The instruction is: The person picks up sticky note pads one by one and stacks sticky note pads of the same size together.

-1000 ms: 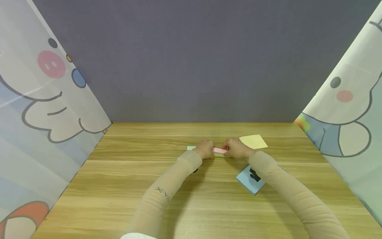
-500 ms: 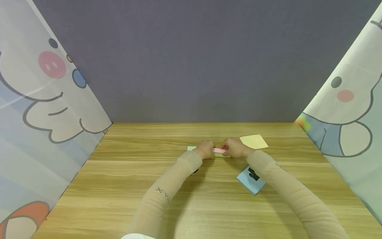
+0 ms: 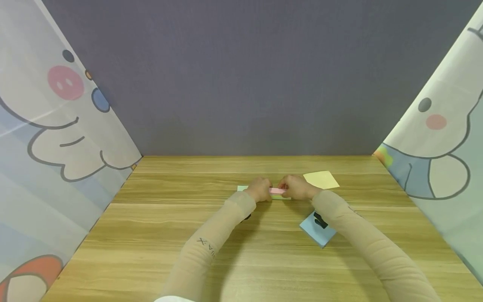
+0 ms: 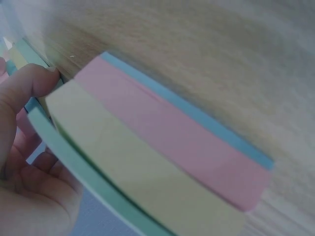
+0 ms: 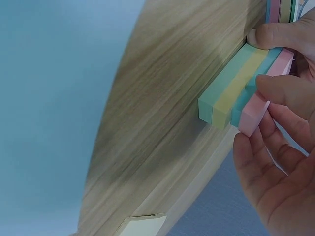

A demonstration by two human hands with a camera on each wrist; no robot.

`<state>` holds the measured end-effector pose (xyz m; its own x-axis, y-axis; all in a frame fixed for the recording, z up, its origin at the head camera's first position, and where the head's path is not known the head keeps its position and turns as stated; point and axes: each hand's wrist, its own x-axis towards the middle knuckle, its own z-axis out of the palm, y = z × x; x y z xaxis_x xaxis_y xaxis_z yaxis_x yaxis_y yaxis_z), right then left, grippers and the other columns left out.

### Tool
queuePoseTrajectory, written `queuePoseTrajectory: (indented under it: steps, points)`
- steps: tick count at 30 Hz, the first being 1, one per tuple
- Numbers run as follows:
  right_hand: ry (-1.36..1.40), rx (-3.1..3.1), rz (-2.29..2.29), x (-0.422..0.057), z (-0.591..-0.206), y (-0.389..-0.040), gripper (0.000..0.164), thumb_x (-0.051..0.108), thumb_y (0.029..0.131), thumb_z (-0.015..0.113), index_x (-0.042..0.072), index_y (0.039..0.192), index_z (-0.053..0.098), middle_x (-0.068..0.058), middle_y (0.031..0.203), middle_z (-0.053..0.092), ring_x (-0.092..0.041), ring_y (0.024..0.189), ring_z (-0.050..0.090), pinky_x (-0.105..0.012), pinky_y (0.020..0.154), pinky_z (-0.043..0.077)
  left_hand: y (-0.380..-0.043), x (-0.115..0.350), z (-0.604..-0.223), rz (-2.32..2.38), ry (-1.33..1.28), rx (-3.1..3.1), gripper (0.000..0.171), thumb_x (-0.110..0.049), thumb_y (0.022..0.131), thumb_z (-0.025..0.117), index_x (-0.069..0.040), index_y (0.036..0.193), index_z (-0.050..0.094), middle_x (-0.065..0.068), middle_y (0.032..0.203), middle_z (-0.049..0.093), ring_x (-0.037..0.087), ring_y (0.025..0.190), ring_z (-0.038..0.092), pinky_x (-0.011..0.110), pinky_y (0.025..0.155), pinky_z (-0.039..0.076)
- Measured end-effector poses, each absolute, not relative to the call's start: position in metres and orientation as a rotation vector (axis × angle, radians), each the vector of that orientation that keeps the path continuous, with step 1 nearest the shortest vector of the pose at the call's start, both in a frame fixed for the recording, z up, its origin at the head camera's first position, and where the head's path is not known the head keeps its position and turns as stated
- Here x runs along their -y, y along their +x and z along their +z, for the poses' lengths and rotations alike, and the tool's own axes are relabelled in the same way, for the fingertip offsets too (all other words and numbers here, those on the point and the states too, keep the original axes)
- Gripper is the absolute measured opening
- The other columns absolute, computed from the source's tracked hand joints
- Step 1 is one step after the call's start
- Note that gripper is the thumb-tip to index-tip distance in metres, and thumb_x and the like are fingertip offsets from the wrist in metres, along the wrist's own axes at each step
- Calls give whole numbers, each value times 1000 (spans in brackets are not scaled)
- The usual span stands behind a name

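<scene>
Small sticky-note pads stand in a row at the far middle of the table. My left hand (image 3: pixel 259 189) grips the row, its thumb against a green pad (image 5: pixel 221 86) and a yellow pad (image 5: pixel 238 81) in the right wrist view. A pink sticky-note pad (image 5: pixel 253 113) is pinched between thumb and fingertips of my right hand (image 3: pixel 297 187), against the teal pad's side. Beyond the left thumb the row continues with a blue pad (image 4: pixel 197 115), a pink pad (image 4: pixel 172 132), a yellow pad (image 4: pixel 142 162) and a green pad (image 4: pixel 93 177). The left fingers behind the row are partly hidden.
A square blue note pad (image 3: pixel 317 230) lies near the right forearm, partly covered by a black wrist-worn piece (image 3: pixel 320 220). Behind the right hand lies a pale yellow square note pad (image 3: pixel 321 179). A grey panel (image 3: pixel 256 84) closes off the table's far edge.
The right hand has shifted very slightly left along the row over the last second. The left hand keeps its place, and the pads look unchanged.
</scene>
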<state>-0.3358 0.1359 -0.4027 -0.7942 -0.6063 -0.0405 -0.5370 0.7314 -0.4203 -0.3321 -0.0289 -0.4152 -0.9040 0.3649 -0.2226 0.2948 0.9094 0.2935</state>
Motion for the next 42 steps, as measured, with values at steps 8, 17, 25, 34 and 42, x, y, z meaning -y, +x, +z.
queuePoseTrajectory:
  steps: [8, 17, 25, 34, 42]
  points:
    - [-874, -2742, -610, -137, -404, -334, 17, 5, 77, 69, 5, 94, 69, -6, 91, 65, -17, 80, 57, -34, 72, 49, -331, 28, -418, 373, 489, -2789, 40, -17, 76, 74, -10, 113, 63, 1, 106, 65, 11, 80, 55, 25, 75, 50]
    - [-887, -2713, -623, -140, -402, -336, 26, 1, 76, 69, 1, 102, 67, -7, 92, 65, -19, 84, 58, -36, 75, 50, -334, 28, -420, 387, 480, -2781, 43, -17, 76, 74, -9, 117, 62, 2, 114, 63, 16, 94, 59, 28, 82, 50]
    - [-889, -2697, -651, -151, -402, -336, 34, 0, 73, 69, -4, 107, 62, -9, 93, 63, -20, 82, 57, -36, 73, 49, -336, 30, -420, 395, 448, -2783, 50, -19, 76, 74, -10, 123, 58, 4, 125, 57, 21, 111, 54, 32, 90, 48]
    - [-948, -2726, -650, -151, -409, -338, 25, 5, 76, 69, -1, 100, 66, -8, 92, 66, -16, 79, 56, -33, 72, 46, -337, 29, -421, 379, 487, -2801, 47, -18, 75, 74, -9, 120, 60, 3, 118, 61, 17, 97, 58, 28, 80, 50]
    - [-928, -2711, -679, -154, -411, -339, 23, 2, 76, 68, -2, 99, 66, -7, 87, 65, -15, 75, 55, -28, 66, 47, -338, 28, -422, 393, 496, -2807, 44, -18, 74, 75, -10, 115, 63, 1, 111, 62, 13, 85, 55, 26, 73, 48]
